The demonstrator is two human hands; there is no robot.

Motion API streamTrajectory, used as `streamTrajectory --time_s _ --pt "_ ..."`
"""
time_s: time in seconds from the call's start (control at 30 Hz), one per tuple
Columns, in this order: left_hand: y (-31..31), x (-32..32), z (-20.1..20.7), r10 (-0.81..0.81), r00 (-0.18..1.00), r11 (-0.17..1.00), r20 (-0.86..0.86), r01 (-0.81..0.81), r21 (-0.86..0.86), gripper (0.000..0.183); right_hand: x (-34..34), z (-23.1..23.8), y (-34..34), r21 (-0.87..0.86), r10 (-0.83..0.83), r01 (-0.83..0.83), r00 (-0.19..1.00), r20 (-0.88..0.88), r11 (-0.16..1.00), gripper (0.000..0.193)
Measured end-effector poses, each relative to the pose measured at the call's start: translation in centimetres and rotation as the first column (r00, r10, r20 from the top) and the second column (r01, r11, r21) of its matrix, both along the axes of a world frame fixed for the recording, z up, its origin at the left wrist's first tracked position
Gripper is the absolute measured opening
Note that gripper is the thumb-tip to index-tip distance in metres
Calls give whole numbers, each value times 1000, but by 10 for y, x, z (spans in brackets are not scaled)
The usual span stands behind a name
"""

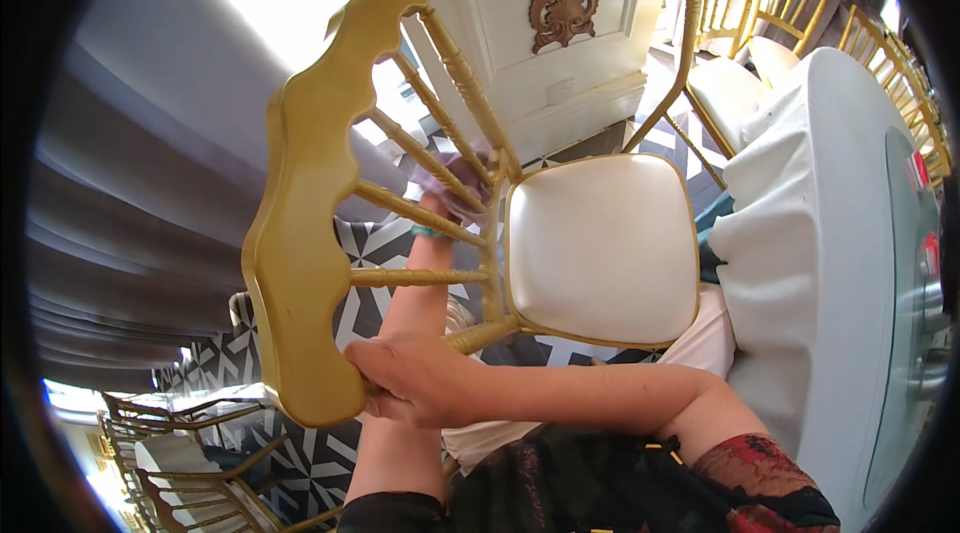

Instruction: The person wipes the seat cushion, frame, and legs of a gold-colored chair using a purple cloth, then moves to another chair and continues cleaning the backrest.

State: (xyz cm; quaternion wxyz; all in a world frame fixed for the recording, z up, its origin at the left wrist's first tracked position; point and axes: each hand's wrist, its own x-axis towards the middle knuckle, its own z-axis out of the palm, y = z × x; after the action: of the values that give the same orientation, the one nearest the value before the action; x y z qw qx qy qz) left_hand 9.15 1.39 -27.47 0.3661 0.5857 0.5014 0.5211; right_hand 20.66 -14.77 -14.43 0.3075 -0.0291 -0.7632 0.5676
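Note:
A gold chair (300,183) with a scalloped top rail, turned spindles and a white padded seat (600,243) stands before me. My right hand (405,373) crosses my body, its fingers closed around the near side post of the backrest just by the top rail. Behind the spindles, my left arm reaches forward, a green bracelet (432,232) at its wrist. A pale purple cloth (455,176) is in my left hand (435,202), against the lower spindles close to the seat. The cloth is blurred, and it and the spindles partly hide my fingers.
On the right is a round table (840,183) with a white cloth and glass top. Grey curtains (130,223) hang at left beside a bright window. More gold chairs (740,83) stand at the far right and lower left. A white panelled wall (500,33) is ahead; the floor (330,458) is patterned.

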Motion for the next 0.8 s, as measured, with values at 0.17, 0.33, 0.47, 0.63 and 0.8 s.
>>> streamTrajectory --time_s 0.17,0.33,0.47,0.63,0.8 --pt "-76 -19 41 176 984 981 38 -172 -91 24 7 -13 3 12 -71 71 997 3 997 25" --pt "-119 -77 151 463 885 883 -51 -456 107 24 25 -9 2 130 -113 99 988 107 987 33" --pt "-137 -114 252 659 747 729 -86 -605 320 25 72 -68 31 225 -279 245 951 135 943 42" --pt "-104 -118 340 762 638 596 -108 -627 502 26 184 -187 110 551 -769 549 547 331 628 40" --pt "-32 -94 386 816 499 565 -293 -578 589 29 250 -244 139 709 -844 471 179 506 525 45"
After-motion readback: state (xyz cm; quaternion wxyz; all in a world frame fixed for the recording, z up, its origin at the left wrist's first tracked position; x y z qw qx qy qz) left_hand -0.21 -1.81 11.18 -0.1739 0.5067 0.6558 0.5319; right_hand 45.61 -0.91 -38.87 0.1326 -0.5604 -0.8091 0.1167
